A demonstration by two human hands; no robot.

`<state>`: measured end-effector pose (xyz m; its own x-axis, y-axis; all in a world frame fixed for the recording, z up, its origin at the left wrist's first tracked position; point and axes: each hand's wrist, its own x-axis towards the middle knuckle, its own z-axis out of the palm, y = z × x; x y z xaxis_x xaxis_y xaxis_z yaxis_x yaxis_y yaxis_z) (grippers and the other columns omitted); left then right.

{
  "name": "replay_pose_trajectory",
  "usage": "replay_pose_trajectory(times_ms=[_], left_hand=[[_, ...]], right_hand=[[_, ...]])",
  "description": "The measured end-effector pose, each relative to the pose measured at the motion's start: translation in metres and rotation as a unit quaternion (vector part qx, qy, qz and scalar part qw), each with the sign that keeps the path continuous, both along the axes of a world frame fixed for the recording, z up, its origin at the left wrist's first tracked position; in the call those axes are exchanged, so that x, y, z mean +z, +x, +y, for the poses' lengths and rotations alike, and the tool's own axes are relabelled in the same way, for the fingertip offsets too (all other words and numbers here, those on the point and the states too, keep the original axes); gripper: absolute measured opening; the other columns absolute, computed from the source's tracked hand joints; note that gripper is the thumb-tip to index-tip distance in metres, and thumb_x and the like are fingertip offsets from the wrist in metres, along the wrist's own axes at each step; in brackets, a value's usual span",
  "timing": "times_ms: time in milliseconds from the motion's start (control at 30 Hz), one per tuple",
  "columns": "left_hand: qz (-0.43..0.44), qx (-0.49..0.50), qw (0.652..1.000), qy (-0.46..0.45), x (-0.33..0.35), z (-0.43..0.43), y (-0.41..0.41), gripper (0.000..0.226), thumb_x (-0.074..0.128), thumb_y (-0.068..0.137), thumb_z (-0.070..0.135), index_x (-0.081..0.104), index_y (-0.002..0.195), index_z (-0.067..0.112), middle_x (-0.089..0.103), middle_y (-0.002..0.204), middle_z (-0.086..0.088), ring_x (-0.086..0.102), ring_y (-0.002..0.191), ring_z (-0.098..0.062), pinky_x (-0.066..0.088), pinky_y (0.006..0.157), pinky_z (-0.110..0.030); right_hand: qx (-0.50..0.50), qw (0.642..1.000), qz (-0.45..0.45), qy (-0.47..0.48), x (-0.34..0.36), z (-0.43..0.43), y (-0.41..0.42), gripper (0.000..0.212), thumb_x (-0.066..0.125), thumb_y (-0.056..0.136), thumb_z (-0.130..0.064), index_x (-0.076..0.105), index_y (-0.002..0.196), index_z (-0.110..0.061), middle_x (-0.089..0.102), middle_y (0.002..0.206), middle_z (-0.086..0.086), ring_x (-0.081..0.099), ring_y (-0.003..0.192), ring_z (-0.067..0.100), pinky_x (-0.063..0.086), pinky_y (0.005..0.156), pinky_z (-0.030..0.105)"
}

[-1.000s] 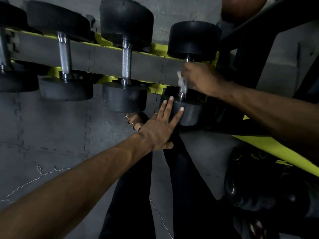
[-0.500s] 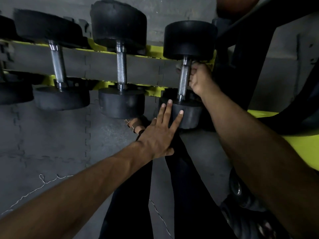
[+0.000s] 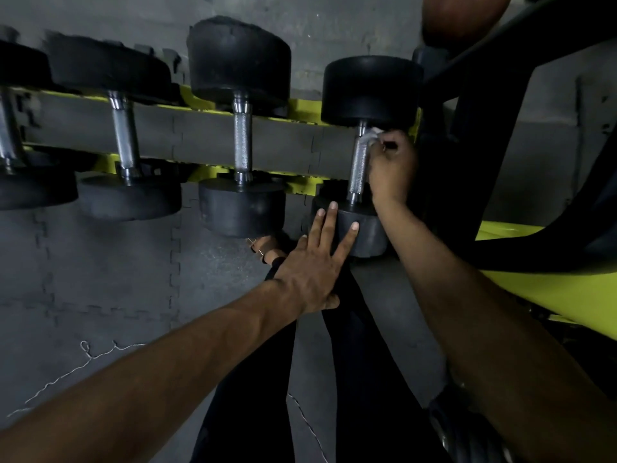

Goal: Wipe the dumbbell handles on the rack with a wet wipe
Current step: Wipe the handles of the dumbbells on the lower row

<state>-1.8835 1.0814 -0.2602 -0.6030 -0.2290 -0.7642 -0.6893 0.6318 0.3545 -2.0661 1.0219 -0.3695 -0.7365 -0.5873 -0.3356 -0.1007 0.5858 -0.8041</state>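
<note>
- Far left: a dumbbell cut off by the frame edge, blurred; only part of its handle (image 3: 8, 128) shows.
- Next, a second dumbbell lies across the yellow rack (image 3: 302, 106), with its chrome handle (image 3: 125, 135) bare and running away from the person, one head near and one far.
- Third dumbbell (image 3: 241, 208): same lie, knurled handle (image 3: 241, 142) bare and untouched by either hand.
- Left hand (image 3: 312, 269): flat and spread, holding nothing, fingers (image 3: 329, 222) laid against the near head (image 3: 362, 228) of the fourth dumbbell, seemingly to steady it.
- Fourth handle (image 3: 358, 165): its long axis runs from the near head up to the far head (image 3: 370, 90), like all the others.
- Wipe (image 3: 369, 138): a small white wad pressed on the far end of this handle, just below the far head.
- Right hand (image 3: 392, 165): closed on the wipe, lying just to the right of the handle and touching it. It is the hand nearer the handle; the left is below, on the head.
- Judgement: the stroke in hand is along the bar, so the coming move turns on the wipe sitting at the far end, with the bare knurling stretching toward the person. A pull along that axis would cover it.
- The handles to the left look still to be reached; whether they are already wiped cannot be told.
- Far right: dark frame bars (image 3: 480, 105) stand close beside the right hand, leaving little room on that side.
</note>
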Motion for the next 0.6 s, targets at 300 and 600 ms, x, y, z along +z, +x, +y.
replay_pose_trajectory(times_ms=[300, 600], left_hand=[[-0.011, -0.011, 1.000, -0.001, -0.001, -0.002, 0.000, 0.140, 0.077, 0.083, 0.060, -0.035, 0.156, 0.019, -0.051, 0.152, -0.025, -0.025, 0.154, -0.041, 0.024, 0.123, -0.053], [-0.047, -0.017, 0.999, 0.018, 0.020, -0.012, -0.009, 0.136, 0.078, 0.086, 0.053, -0.034, 0.157, 0.022, -0.052, 0.152, -0.022, -0.023, 0.155, -0.038, 0.026, 0.122, -0.053]], right_hand=[[0.528, 0.727, 0.432, 0.076, 0.008, -0.013, -0.027, 0.030, 0.046, 0.098, -0.029, 0.067, 0.114, -0.016, 0.067, 0.113, 0.003, 0.067, 0.072, 0.034, 0.050, 0.056, 0.036], [0.696, 0.530, 0.469, 0.124, 0.052, -0.037, -0.051, 0.027, 0.053, 0.096, -0.031, 0.068, 0.118, -0.029, 0.070, 0.113, -0.008, 0.072, 0.077, 0.020, 0.048, 0.055, 0.027]])
